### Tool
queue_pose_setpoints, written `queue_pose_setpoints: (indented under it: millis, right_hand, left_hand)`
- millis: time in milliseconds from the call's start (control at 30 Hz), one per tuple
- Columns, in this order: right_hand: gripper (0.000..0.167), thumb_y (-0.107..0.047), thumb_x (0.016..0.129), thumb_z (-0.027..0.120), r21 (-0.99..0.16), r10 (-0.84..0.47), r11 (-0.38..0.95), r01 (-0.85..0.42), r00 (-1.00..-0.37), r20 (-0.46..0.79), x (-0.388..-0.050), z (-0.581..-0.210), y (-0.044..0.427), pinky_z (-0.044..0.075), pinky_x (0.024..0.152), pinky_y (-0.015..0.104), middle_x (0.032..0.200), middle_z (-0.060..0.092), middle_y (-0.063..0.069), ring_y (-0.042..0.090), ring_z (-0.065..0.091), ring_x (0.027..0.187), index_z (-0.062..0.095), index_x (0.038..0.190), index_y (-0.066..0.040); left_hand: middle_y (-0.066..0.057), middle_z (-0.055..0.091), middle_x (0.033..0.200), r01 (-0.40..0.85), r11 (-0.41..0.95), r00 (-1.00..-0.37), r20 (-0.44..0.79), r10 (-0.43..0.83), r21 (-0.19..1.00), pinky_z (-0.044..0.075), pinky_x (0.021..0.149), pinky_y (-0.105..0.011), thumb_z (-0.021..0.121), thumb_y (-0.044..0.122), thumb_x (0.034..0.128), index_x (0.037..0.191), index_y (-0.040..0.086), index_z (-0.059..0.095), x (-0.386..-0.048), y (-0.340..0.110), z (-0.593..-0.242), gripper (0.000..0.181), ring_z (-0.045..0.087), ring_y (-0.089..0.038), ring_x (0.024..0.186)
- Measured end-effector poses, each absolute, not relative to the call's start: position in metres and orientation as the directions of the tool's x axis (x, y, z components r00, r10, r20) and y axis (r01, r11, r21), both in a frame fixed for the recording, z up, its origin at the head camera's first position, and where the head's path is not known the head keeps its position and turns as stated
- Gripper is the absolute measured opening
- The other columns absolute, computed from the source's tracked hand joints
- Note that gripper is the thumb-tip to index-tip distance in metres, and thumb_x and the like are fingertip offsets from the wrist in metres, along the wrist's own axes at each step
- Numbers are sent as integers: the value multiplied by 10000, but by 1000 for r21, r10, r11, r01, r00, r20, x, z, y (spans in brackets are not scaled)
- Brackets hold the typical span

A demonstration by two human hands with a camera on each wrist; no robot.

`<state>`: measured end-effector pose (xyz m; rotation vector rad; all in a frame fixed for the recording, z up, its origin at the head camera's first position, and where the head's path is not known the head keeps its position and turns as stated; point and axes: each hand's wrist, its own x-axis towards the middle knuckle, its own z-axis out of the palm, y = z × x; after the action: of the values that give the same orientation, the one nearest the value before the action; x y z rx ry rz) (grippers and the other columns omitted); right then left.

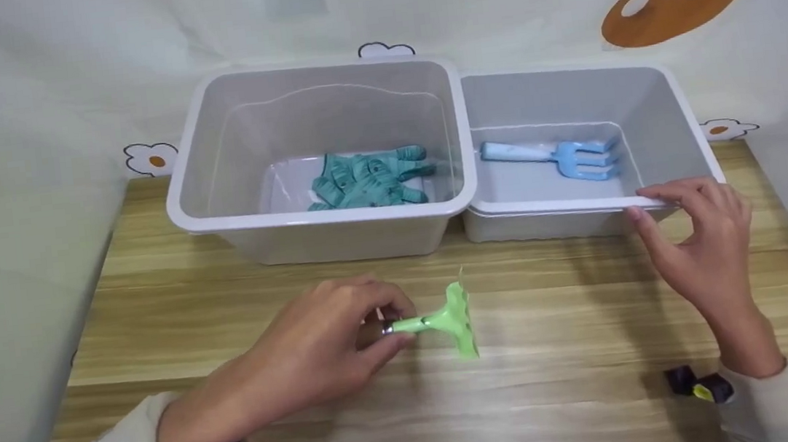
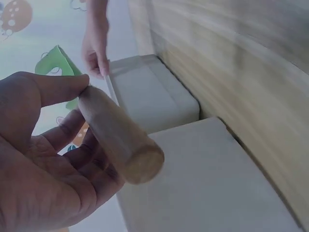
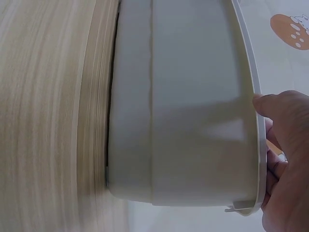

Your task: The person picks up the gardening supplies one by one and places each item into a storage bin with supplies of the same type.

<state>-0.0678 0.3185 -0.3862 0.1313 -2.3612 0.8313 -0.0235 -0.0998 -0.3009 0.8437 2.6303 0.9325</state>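
A green tool (image 1: 457,320) with a wooden handle (image 2: 118,133) is pinched in my left hand (image 1: 325,334), above the table in front of the bins; its green head points right in the head view. My right hand (image 1: 707,239) grips the front rim of the right bin (image 1: 568,208) near its right corner, thumb outside and fingers over the rim. Inside that bin lies a light blue hand fork (image 1: 581,159). The left bin (image 1: 324,217), which is taller, holds teal gloves (image 1: 367,178).
Both bins stand side by side at the back of the wooden table (image 1: 179,331), their rims meeting. Behind them hangs a pale curtain (image 1: 518,10) with printed flowers and fruit. Black straps (image 1: 712,388) are at the wrists.
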Motion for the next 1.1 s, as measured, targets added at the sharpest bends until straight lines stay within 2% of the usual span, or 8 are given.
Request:
queue_pose_setpoints:
  millis: [367, 467, 600, 700, 800, 867, 1033, 1100]
  right_hand:
    - [259, 13, 820, 856, -552, 118, 788, -272, -814, 569, -69, -389, 321, 175, 1041, 325, 1057, 679, 188, -173, 384, 1115, 771, 1064, 31]
    - [268, 20, 809, 863, -557, 121, 784, -273, -812, 570, -69, -389, 321, 172, 1037, 318, 1039, 662, 25, -167, 392, 1106, 777, 1063, 23]
    - [278, 17, 809, 867, -562, 126, 783, -267, -817, 563, -69, -388, 321, 164, 1031, 303, 1082, 542, -226, -166, 386, 1101, 775, 1071, 16]
    - [274, 28, 808, 865, -564, 125, 779, -273, -815, 566, -70, -388, 320, 165, 1021, 291, 1071, 532, -257, -156, 385, 1084, 776, 1067, 22]
    - [272, 37, 808, 861, -566, 122, 776, -280, -812, 570, -70, -388, 320, 158, 1007, 270, 1071, 550, -229, -146, 383, 1072, 778, 1066, 25]
    - [271, 32, 813, 860, -564, 119, 777, -281, -813, 570, -69, -389, 320, 157, 1005, 265, 1051, 599, -157, -146, 382, 1073, 778, 1071, 25]
    - [264, -7, 831, 861, -552, 117, 787, -278, -810, 575, -67, -387, 320, 180, 1013, 296, 1083, 681, 138, -135, 381, 1071, 775, 1079, 14]
    - [256, -27, 836, 865, -551, 118, 787, -279, -808, 578, -67, -387, 319, 198, 1017, 309, 1100, 673, 107, -122, 379, 1083, 779, 1075, 8]
  left_hand:
    - [84, 755, 952, 417, 649, -817, -51, 574, 637, 539, 710, -261, 816, 225, 933, 1056, 189, 785, -45, -95, -275, 131, 658, -38, 815]
    - [85, 752, 957, 427, 654, -822, -33, 569, 624, 534, 713, -281, 812, 232, 937, 1062, 191, 788, -48, -94, -271, 134, 648, -55, 810]
    - [84, 742, 953, 469, 660, -823, 19, 568, 587, 530, 739, -306, 805, 246, 942, 1044, 191, 792, -51, -91, -270, 117, 624, -80, 814]
    - [72, 728, 930, 491, 660, -820, 46, 571, 568, 526, 731, -311, 803, 235, 939, 1028, 186, 789, -57, -90, -270, 103, 612, -96, 803]
    - [60, 731, 922, 493, 657, -817, 44, 575, 570, 539, 727, -311, 799, 215, 938, 1025, 179, 783, -64, -88, -269, 95, 636, -95, 804]
    - [54, 747, 936, 491, 659, -815, 35, 578, 569, 556, 743, -319, 794, 214, 941, 1033, 173, 782, -69, -85, -268, 101, 665, -94, 824]
    - [39, 767, 970, 494, 678, -816, 20, 578, 544, 571, 782, -354, 792, 231, 944, 1053, 170, 785, -80, -77, -262, 125, 696, -113, 882]
    - [33, 771, 968, 492, 685, -819, 19, 574, 537, 566, 786, -361, 795, 238, 944, 1058, 169, 787, -84, -75, -261, 133, 692, -121, 884]
